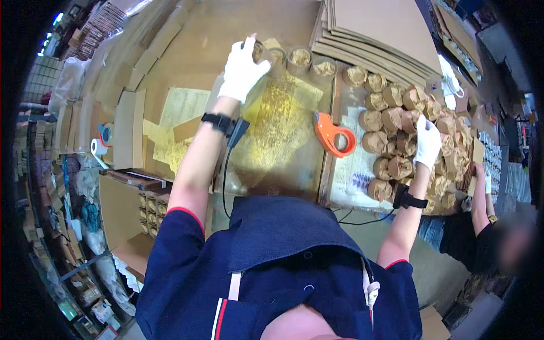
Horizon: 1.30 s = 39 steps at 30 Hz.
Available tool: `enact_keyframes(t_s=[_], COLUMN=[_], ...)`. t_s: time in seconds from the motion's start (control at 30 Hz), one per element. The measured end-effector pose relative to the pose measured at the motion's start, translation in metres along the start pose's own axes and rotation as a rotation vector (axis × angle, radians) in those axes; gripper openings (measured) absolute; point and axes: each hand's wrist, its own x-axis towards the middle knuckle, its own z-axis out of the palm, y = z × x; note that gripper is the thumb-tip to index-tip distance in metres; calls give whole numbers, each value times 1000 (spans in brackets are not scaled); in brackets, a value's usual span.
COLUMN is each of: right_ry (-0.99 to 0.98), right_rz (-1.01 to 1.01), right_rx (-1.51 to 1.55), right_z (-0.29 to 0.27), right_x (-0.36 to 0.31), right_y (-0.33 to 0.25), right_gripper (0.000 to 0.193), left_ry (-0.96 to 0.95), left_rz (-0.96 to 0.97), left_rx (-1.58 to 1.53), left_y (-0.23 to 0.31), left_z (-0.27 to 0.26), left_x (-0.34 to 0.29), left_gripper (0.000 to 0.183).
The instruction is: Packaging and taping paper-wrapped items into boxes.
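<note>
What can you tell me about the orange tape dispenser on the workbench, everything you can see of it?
The orange tape dispenser is a handheld one of glossy plastic as it looks, with a round ring body open through the middle and a flatter part jutting up and left. It lies flat on the workbench, at the right edge of a crinkled yellow sheet and just left of a printed paper. Neither gloved hand touches it; it sits between them. Whether a tape roll is loaded cannot be told.
</note>
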Motion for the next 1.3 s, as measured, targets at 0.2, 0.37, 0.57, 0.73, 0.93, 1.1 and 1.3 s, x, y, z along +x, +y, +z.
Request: enact_keyframes(t_s=[0.2,0.37,0.57,0.73,0.93,1.1,1.3], right_ry=[-133,-470,-227,-35,-373,-643,-792], right_rz=[104,91,162,136,240,210,239], right_rx=[-368,-440,-341,-85,968,1127,1190], right_z=[8,-2,16,28,-9,-15,-2], right_x=[19,46,35,2,-63,-122,-157], right_y=[-38,-28,-20,-15,-4,-12,-25], right_gripper=[84,79,56,47,46,56,53], left_ry=[-2,-18,-312,-273,-304,-223,-347], left_rz=[133,275,-387,-555,-475,-238,-280], left_rx=[510,141,176,-504,-398,414,431], left_y=[-45,-30,-110,-183,-185,-81,-90], left_z=[33,-26,-86,-59,-52,-82,-90], left_x=[33,-40,-156,-221,-240,-229,-254], left_gripper=[83,39,72,83,84,90,70])
